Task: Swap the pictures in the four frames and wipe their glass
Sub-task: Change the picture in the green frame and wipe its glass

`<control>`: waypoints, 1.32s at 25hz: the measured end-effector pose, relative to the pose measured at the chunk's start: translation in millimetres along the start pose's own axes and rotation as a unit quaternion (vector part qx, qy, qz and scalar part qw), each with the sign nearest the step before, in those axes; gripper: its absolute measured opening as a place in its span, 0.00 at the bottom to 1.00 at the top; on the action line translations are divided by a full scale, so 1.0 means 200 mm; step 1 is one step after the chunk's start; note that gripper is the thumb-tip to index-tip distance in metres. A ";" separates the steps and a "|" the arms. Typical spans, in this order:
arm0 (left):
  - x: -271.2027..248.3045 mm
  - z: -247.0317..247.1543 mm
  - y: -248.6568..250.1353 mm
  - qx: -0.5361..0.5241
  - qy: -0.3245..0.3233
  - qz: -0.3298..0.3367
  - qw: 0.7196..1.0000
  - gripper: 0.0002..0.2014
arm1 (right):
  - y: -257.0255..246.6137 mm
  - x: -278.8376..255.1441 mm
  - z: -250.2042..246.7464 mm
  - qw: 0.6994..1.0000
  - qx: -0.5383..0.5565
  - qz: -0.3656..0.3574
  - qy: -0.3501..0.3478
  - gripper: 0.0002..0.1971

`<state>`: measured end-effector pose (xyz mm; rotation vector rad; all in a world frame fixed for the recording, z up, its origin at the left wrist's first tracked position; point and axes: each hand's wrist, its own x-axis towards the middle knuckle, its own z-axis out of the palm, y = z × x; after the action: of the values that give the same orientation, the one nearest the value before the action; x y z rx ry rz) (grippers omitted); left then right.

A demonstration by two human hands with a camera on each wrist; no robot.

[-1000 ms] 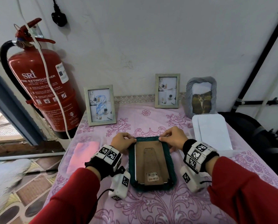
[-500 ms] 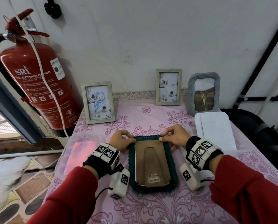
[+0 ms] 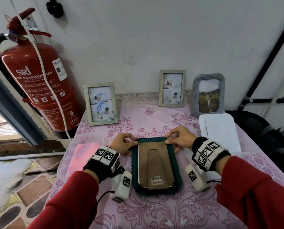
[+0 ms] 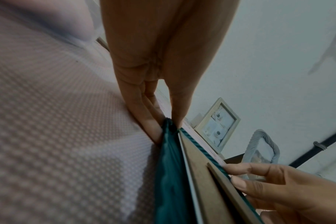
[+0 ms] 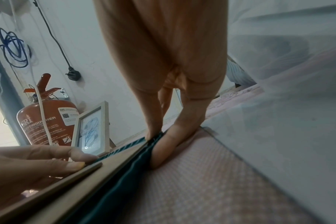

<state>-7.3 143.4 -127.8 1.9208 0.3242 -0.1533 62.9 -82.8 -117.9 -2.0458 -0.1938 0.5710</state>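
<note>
A dark green frame (image 3: 155,190) lies face down on the pink tablecloth, its brown backing board (image 3: 152,164) and stand facing up. My left hand (image 3: 124,143) pinches the frame's far left corner (image 4: 168,125). My right hand (image 3: 179,138) pinches the far right corner (image 5: 155,138). Against the wall stand three more frames: a pale wooden frame (image 3: 101,104) with blue scribble on its picture, a second pale wooden frame (image 3: 172,88), and a grey frame (image 3: 208,95) with a cat picture.
A pink cloth (image 3: 82,156) lies in a clear tray at the table's left edge. White sheets (image 3: 220,131) lie at the right. A red fire extinguisher (image 3: 37,86) hangs left of the table, with a black bag (image 3: 260,129) to the right.
Both hands stay at the green frame's far corners. The camera view has shifted slightly; the frame has not visibly moved.
</note>
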 end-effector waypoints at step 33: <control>-0.51 0.12 -0.23 0.008 -0.020 0.104 0.994 0.30 | 0.34 -0.54 0.24 0.991 0.114 -0.054 0.046 0.35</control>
<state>-117.2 120.4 -152.0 1.9521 0.0945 -0.0571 -61.0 -119.5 -162.3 -1.8231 -0.1749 0.4098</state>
